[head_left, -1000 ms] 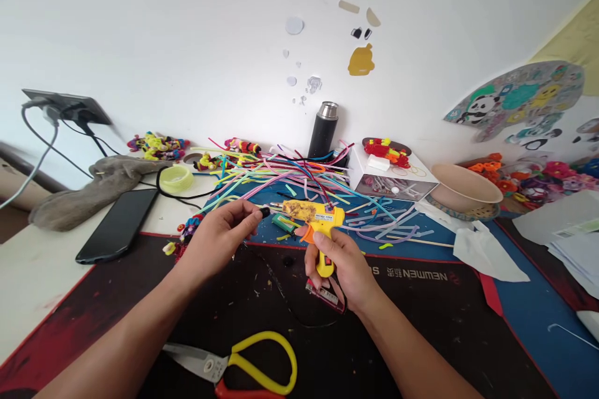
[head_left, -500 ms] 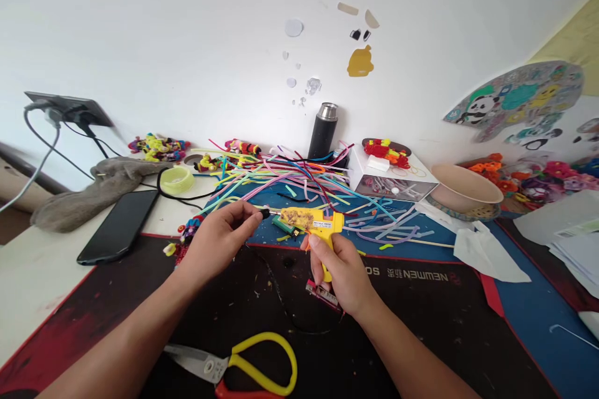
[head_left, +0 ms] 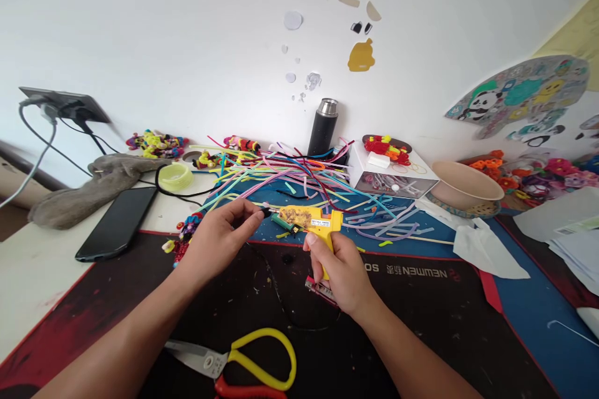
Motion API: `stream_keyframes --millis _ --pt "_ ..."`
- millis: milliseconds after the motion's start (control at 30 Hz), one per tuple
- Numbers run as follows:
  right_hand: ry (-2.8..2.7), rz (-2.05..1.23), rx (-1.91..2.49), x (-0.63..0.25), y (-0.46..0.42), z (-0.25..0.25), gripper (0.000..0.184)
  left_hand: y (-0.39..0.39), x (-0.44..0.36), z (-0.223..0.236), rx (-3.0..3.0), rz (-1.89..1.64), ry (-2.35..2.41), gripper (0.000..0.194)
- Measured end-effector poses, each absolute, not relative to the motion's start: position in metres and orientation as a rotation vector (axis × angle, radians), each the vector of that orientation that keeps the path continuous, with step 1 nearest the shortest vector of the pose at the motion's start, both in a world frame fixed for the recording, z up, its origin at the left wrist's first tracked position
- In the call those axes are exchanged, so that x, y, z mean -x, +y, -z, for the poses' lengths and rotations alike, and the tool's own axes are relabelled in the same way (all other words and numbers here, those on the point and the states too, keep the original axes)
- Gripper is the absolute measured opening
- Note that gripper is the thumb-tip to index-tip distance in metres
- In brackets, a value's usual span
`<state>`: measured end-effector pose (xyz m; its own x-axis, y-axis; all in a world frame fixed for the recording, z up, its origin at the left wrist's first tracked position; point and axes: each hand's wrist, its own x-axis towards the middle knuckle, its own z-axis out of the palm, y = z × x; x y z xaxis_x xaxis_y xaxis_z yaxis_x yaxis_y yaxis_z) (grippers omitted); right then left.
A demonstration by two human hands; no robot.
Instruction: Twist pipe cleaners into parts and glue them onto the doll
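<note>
Gripped in R hand (head_left: 339, 265): yellow hot-glue gun (head_left: 312, 219), just below ctr. of view, nozzle toward 9 o'clock, handle toward 5-6 (clock centred on gun's body). Fingers closed round handle, thumb along near side; trigger hidden, so can't tell if squeezed. Pinched w/ thumb + index tips of L hand (head_left: 227, 230), at 9 o'clock: small black piece (head_left: 267, 212), mostly covered, exact make unclear. Right by nozzle; touching or just apart, can't tell.

Handling: gun prob. light, stiff, hard plastic shell, not esp. fragile. Brown grime on front half, so maybe tacky there. Metal tip prob. v. hot if powered; not visible from here. Best hold = handle, palm wrapped, index free for trigger; fingers off front end. Black piece prob. v. light, softish, easy to squash: pinch gently by 9 o'clock edge, fingertips clear of tip.

Nearby: at 6, just below R hand, red lighter (head_left: 321, 290), by looks smooth, prob. slippery. At 8-9, partly behind gun's front, green lighter (head_left: 283, 224). At 7, on dark desk mat (head_left: 402, 324), scissors (head_left: 210, 361) w/ yellow + red handles. At 11-12, loose heap of pipe cleaners (head_left: 276, 173), prob. bendy; black thermos (head_left: 322, 131) at 12, smartphone (head_left: 116, 224) at 9, well apart.
</note>
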<state>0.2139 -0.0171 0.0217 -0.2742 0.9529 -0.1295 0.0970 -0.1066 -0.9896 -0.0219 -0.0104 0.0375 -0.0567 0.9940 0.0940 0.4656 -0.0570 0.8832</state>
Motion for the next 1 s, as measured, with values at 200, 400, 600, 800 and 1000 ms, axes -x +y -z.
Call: stream_keyframes --millis 200,400,600,800,1000 --pt "-1.439 -1.441 1.214 -0.2135 -0.0188 -0.0227 0.067 -0.0103 0.0223 -0.0358 -1.601 -1.057 1.586 0.040" --pt "-1.450 -1.409 1.229 -0.2135 -0.0201 -0.0212 0.064 -0.0110 0.0218 -0.0356 -1.622 -1.053 1.600 0.039" --pt "-1.465 -1.400 1.232 -0.2125 -0.0206 -0.0236 0.062 -0.0108 0.0209 -0.0392 -1.630 -1.051 1.624 0.038" --pt "-1.470 -1.397 1.250 -0.2119 -0.0212 -0.0253 0.061 -0.0105 0.0208 -0.0420 -1.571 -1.073 1.623 0.041" --pt "-1.471 -1.388 1.264 -0.2124 -0.0219 -0.0255 0.060 -0.0114 0.0207 -0.0441 -1.552 -1.085 1.601 0.042"
